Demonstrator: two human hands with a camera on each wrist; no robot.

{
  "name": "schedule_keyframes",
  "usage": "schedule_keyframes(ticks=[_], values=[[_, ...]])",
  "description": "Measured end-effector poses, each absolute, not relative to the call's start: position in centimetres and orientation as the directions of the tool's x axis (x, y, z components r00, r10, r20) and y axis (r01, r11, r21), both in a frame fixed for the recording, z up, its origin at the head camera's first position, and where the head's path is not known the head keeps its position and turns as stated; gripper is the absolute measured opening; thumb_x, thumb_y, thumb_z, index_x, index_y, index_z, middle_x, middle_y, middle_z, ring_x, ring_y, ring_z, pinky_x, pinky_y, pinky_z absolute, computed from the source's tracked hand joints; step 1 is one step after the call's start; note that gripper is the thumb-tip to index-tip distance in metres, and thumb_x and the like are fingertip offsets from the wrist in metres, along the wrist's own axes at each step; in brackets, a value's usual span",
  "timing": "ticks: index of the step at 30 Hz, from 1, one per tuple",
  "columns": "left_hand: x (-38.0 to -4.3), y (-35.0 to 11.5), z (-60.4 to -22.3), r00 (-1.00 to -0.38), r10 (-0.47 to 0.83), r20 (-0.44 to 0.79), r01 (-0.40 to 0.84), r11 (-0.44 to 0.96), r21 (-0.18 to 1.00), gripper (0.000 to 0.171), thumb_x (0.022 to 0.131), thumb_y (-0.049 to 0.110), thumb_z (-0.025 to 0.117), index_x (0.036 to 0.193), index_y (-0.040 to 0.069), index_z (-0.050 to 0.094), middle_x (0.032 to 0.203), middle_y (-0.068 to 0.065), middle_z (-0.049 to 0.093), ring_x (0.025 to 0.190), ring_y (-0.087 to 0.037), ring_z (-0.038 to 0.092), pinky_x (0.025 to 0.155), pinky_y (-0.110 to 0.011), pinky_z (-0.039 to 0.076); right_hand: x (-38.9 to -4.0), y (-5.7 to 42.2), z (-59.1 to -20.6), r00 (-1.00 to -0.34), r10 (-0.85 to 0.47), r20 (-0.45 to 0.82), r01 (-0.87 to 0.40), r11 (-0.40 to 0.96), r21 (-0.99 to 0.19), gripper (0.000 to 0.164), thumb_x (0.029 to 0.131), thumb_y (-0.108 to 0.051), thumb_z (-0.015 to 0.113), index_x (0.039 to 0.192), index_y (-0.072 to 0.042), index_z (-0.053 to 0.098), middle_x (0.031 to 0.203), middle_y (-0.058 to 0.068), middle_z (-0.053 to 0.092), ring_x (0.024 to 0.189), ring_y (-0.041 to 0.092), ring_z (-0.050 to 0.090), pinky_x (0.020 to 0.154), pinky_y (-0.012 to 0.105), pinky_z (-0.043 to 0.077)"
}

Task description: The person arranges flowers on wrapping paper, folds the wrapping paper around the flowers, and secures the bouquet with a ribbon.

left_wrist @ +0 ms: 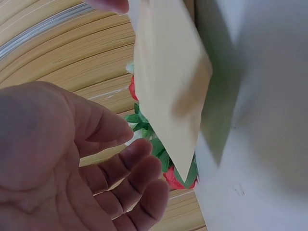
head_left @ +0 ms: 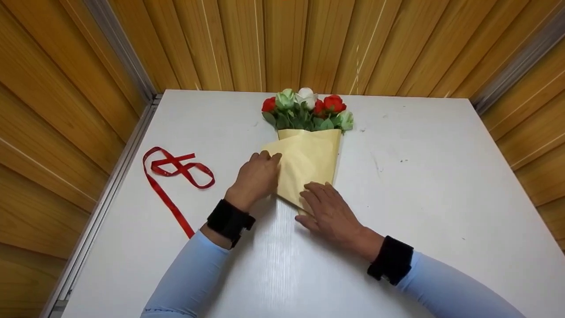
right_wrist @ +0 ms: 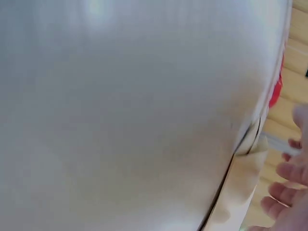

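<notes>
Two hands (head_left: pixel 259 177) (head_left: pixel 333 216) — one bouquet (head_left: pixel 309 152), one ribbon (head_left: pixel 165 199)

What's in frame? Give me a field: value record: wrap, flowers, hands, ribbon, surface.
wrapping paper: pale yellow, folded around the bouquet's lower part
flowers: red, white and pale green, with green leaves, beyond the paper's far edge
left hand: at the paper's left side, fingers bent, gripping nothing
right hand: over the paper's near end, fingers extended
ribbon: red, loosely looped, left of the bouquet
table: white
</notes>
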State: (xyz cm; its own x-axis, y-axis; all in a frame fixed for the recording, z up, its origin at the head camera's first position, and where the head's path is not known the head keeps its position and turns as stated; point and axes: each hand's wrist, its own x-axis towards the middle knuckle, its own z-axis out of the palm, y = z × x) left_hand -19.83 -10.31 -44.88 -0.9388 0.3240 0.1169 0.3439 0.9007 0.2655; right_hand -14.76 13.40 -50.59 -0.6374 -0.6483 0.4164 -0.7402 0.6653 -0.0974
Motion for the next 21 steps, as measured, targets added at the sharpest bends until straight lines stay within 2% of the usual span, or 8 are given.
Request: schedule_keyframes(ticks=[3,6,8,11,15,18,21], values=[[-18.9,-10.6,-45.2,-0.934,0.324,0.151,0.356,0.889,0.290,0.039,0.100,0.003,0.061,0.139,0.002,0.063,0.112,-0.022,0.066,0.099,-0.041,0.064,0.075,-0.052,0.058,-15.5,13.8,-50.4,-0.707,-0.516,0.484,-0.666,0.715,-0.211,0.051,0.098,-0.034,0.074,0.130,0.004,0.061,0.135,0.025,0.061,0.126,0.043,0.058,0.106,0.057,0.049],[-18.1,-10.7,-45.9,-0.926,0.333,0.180,0.374,0.879,0.296,0.033,0.101,0.005,0.061,0.133,0.000,0.066,0.107,-0.022,0.066,0.095,-0.040,0.064,0.071,-0.051,0.058,-16.5,13.4,-50.1,-0.811,-0.387,0.439,-0.540,0.783,-0.308,0.055,0.098,-0.032,0.075,0.133,0.007,0.059,0.139,0.029,0.057,0.130,0.048,0.055,0.106,0.060,0.048],[-17.7,-10.8,-46.2,-0.925,0.331,0.184,0.374,0.876,0.304,0.030,0.103,0.007,0.060,0.132,0.001,0.067,0.105,-0.021,0.066,0.093,-0.040,0.064,0.070,-0.051,0.058,-17.4,12.7,-49.9,-0.849,-0.343,0.401,-0.481,0.815,-0.322,0.061,0.097,-0.034,0.075,0.136,0.008,0.056,0.142,0.031,0.053,0.132,0.050,0.052,0.108,0.061,0.047],[-17.4,-10.9,-46.5,-0.931,0.318,0.182,0.362,0.874,0.325,0.029,0.104,0.009,0.059,0.132,0.002,0.067,0.104,-0.021,0.066,0.093,-0.040,0.063,0.071,-0.052,0.058,-18.7,11.1,-49.7,-0.881,-0.335,0.334,-0.438,0.845,-0.306,0.072,0.099,-0.043,0.072,0.144,0.009,0.049,0.150,0.034,0.046,0.139,0.051,0.046,0.114,0.060,0.042],[-17.2,-10.8,-46.7,-0.929,0.319,0.187,0.366,0.869,0.335,0.025,0.104,0.007,0.059,0.127,0.003,0.068,0.101,-0.020,0.066,0.091,-0.040,0.063,0.069,-0.052,0.058,-20.0,9.2,-49.9,-0.923,-0.335,0.190,-0.381,0.871,-0.312,0.085,0.102,-0.053,0.063,0.157,0.006,0.036,0.162,0.033,0.031,0.151,0.050,0.031,0.123,0.061,0.029],[-17.1,-10.8,-46.9,-0.921,0.338,0.196,0.385,0.868,0.312,0.024,0.102,0.005,0.060,0.125,0.003,0.068,0.100,-0.020,0.066,0.089,-0.040,0.064,0.067,-0.052,0.058,-20.4,8.6,-50.2,-0.949,-0.307,0.067,-0.312,0.897,-0.313,0.088,0.103,-0.056,0.059,0.164,-0.001,0.028,0.169,0.028,0.022,0.156,0.049,0.021,0.125,0.065,0.021],[-17.2,-10.8,-47.0,-0.921,0.343,0.186,0.386,0.871,0.303,0.028,0.101,0.004,0.061,0.129,0.004,0.068,0.101,-0.020,0.066,0.090,-0.041,0.064,0.068,-0.052,0.058,-20.4,8.4,-50.4,-0.961,-0.275,0.010,-0.266,0.920,-0.289,0.085,0.102,-0.054,0.059,0.166,-0.008,0.027,0.171,0.023,0.021,0.158,0.047,0.019,0.124,0.068,0.020]])
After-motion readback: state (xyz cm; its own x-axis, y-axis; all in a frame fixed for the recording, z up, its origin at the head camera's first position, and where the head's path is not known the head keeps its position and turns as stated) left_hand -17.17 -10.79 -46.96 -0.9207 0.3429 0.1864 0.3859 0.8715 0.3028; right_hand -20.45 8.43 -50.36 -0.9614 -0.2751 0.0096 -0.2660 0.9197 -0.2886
